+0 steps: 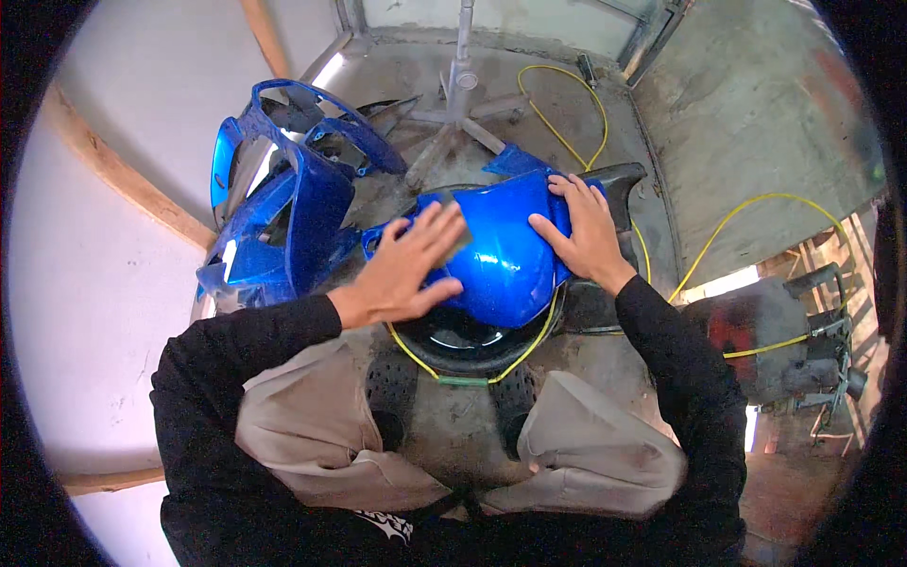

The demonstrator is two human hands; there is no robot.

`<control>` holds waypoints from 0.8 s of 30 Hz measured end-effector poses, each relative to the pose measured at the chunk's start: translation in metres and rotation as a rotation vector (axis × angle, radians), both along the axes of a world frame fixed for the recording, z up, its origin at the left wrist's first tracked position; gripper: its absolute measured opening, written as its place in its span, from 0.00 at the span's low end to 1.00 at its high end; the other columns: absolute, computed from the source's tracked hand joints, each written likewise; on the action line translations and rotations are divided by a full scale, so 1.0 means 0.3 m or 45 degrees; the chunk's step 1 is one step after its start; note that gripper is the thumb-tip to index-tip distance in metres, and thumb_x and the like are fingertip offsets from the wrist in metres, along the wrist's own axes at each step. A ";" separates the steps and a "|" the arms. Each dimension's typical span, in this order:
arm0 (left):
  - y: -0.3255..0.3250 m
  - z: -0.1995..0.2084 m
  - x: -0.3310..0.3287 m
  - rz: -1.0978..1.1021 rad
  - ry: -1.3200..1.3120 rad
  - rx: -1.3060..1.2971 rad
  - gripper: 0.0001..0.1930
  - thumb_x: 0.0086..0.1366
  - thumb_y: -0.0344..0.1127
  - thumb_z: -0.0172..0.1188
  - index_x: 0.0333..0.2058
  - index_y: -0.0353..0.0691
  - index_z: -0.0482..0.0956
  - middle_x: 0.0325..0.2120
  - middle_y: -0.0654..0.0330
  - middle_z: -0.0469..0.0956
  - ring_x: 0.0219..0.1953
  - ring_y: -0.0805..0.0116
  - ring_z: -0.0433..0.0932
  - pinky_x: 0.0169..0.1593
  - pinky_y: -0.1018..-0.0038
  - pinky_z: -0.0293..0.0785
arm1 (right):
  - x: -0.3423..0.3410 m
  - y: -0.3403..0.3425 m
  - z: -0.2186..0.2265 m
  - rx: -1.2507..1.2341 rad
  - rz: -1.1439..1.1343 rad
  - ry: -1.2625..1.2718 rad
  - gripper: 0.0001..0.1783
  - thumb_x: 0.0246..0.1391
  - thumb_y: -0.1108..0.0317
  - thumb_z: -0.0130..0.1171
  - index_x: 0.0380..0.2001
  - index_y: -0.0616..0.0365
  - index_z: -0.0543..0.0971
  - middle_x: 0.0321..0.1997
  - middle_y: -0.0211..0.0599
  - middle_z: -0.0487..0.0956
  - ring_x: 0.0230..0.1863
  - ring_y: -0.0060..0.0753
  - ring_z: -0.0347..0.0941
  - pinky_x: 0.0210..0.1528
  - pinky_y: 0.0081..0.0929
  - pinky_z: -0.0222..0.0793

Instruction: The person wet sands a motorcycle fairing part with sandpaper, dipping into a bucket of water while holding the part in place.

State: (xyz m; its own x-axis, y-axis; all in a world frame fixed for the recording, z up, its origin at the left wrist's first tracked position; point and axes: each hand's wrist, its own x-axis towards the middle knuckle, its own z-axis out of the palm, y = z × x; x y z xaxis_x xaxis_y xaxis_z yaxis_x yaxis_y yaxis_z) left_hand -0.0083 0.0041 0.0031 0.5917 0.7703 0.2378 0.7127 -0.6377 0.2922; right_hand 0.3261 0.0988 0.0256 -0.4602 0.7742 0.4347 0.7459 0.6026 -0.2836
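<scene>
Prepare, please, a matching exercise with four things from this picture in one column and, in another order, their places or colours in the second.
Column one
1. Left hand
2. Right hand
3. Hose or cable
4. Metal stand

Column two
A. Grey, beyond the blue panel
B. At the panel's right side
C. Thin and mostly yellow
D. At the panel's left side

Right pairs: 1-D, 2-B, 3-C, 4-A

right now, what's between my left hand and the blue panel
A small greyish piece, too blurred to identify, shows between your left hand and blue panel in the head view.
</scene>
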 end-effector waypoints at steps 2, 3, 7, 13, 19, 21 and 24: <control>-0.041 -0.003 0.029 -0.324 0.009 0.031 0.44 0.75 0.65 0.54 0.81 0.47 0.58 0.83 0.52 0.52 0.84 0.46 0.51 0.76 0.38 0.51 | 0.002 -0.002 0.003 -0.028 -0.009 -0.005 0.43 0.64 0.37 0.67 0.66 0.62 0.74 0.63 0.52 0.82 0.75 0.61 0.66 0.79 0.64 0.52; -0.063 -0.003 0.046 -0.504 0.043 0.029 0.43 0.75 0.65 0.54 0.80 0.49 0.59 0.83 0.53 0.54 0.83 0.47 0.52 0.75 0.37 0.51 | 0.003 -0.005 0.004 -0.027 0.001 -0.011 0.43 0.64 0.37 0.66 0.66 0.62 0.74 0.64 0.53 0.82 0.76 0.62 0.66 0.79 0.64 0.52; -0.029 0.026 0.039 -0.436 0.218 0.032 0.41 0.77 0.64 0.52 0.80 0.50 0.59 0.83 0.53 0.53 0.84 0.48 0.52 0.76 0.36 0.49 | 0.006 -0.014 0.001 0.003 -0.008 -0.014 0.43 0.64 0.37 0.66 0.66 0.63 0.73 0.64 0.53 0.82 0.76 0.64 0.66 0.79 0.64 0.52; 0.005 0.046 0.004 0.130 -0.053 -0.074 0.44 0.77 0.63 0.53 0.81 0.44 0.55 0.84 0.50 0.50 0.84 0.46 0.49 0.76 0.36 0.49 | 0.004 0.003 -0.001 0.000 -0.002 0.015 0.44 0.63 0.37 0.67 0.67 0.63 0.73 0.65 0.53 0.82 0.76 0.65 0.65 0.79 0.64 0.52; -0.041 0.022 0.045 -0.421 0.109 -0.041 0.44 0.77 0.64 0.52 0.82 0.45 0.54 0.84 0.51 0.49 0.84 0.45 0.48 0.76 0.35 0.49 | 0.007 -0.010 -0.009 -0.003 0.000 0.000 0.44 0.64 0.37 0.67 0.67 0.63 0.73 0.64 0.52 0.82 0.77 0.65 0.65 0.79 0.64 0.52; 0.016 0.041 0.023 -0.128 0.115 -0.033 0.43 0.78 0.61 0.52 0.82 0.44 0.54 0.84 0.53 0.51 0.84 0.44 0.49 0.76 0.35 0.48 | 0.007 -0.010 -0.009 -0.006 -0.015 0.009 0.44 0.63 0.37 0.67 0.67 0.63 0.73 0.64 0.52 0.82 0.77 0.64 0.64 0.80 0.64 0.51; 0.042 0.054 0.019 0.152 -0.014 -0.035 0.43 0.78 0.62 0.54 0.80 0.41 0.58 0.83 0.50 0.54 0.83 0.45 0.53 0.74 0.34 0.54 | 0.006 -0.002 -0.008 -0.029 -0.009 0.003 0.44 0.63 0.37 0.67 0.68 0.62 0.72 0.65 0.52 0.82 0.77 0.65 0.64 0.80 0.64 0.51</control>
State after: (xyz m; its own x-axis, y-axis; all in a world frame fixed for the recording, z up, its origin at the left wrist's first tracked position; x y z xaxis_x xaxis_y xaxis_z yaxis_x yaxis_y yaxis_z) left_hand -0.0027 0.0168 0.0194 0.4927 0.8416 0.2211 0.7799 -0.5398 0.3167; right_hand 0.3280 0.0983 0.0232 -0.4535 0.7871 0.4182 0.7497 0.5906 -0.2987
